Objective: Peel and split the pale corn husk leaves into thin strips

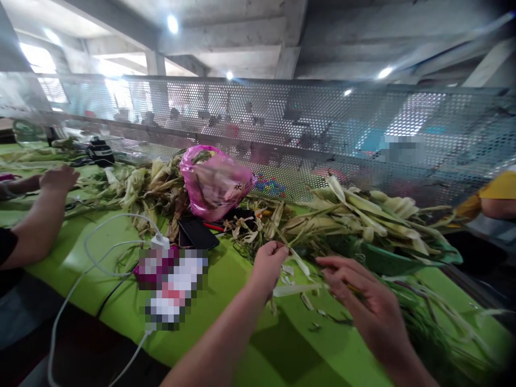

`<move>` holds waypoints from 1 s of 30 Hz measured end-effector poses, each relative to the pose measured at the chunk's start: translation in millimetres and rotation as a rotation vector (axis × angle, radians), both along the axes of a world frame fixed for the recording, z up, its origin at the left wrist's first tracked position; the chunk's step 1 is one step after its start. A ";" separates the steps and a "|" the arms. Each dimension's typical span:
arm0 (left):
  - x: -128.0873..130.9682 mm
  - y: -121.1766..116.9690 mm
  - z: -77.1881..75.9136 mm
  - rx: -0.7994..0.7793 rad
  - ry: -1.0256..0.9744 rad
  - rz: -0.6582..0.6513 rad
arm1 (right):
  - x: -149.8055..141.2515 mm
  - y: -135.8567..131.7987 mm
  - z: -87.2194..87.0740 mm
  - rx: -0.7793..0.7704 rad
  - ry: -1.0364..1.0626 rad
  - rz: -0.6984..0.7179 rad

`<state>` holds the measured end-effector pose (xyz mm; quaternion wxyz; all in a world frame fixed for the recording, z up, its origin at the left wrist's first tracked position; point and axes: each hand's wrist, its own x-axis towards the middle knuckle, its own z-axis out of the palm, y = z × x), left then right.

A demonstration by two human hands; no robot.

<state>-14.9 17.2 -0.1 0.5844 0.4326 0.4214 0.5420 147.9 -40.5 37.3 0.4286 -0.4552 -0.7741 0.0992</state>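
My left hand (266, 269) is closed in a pinch above the green table, with a thin pale strip of corn husk (300, 263) at its fingertips. To its right, my right hand (368, 298) has its fingers stretched out and slightly apart, palm side mostly hidden. Beneath and between the hands, a flat pale husk piece (296, 289) and small scraps lie on the table. Just beyond my right hand, a heap of dry corn husks (363, 217) fills a green basin (389, 260). Green stringy leaves (423, 322) lie beside that hand.
A pink plastic bag (213, 180) stands behind a black phone (197, 234). A charging phone (177, 290) and white cable (66, 306) lie front left. A co-worker's arm (46, 220) reaches in from the left. A perforated metal screen (262, 115) borders the green table (226, 285).
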 end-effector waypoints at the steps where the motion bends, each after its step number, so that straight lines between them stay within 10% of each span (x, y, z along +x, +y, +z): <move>1: -1.2 -0.5 1.5 0.010 -0.010 0.012 | 5.5 0.8 1.5 0.019 0.036 -0.065; 6: -1.9 -1.5 1.5 0.075 0.008 0.043 | 9.3 12.6 -0.1 -0.155 0.299 -0.245; 15: 5.0 -2.1 -3.4 0.148 0.027 -0.002 | -33.3 30.8 -25.2 -0.776 0.830 0.065; 24: 7.1 0.5 -7.5 0.018 0.015 -0.066 | -16.0 36.3 -20.9 -0.080 0.001 -0.099; 30: 0.3 -8.2 0.8 -0.110 -0.169 -0.273 | -9.4 38.2 -12.5 0.019 -0.214 -0.066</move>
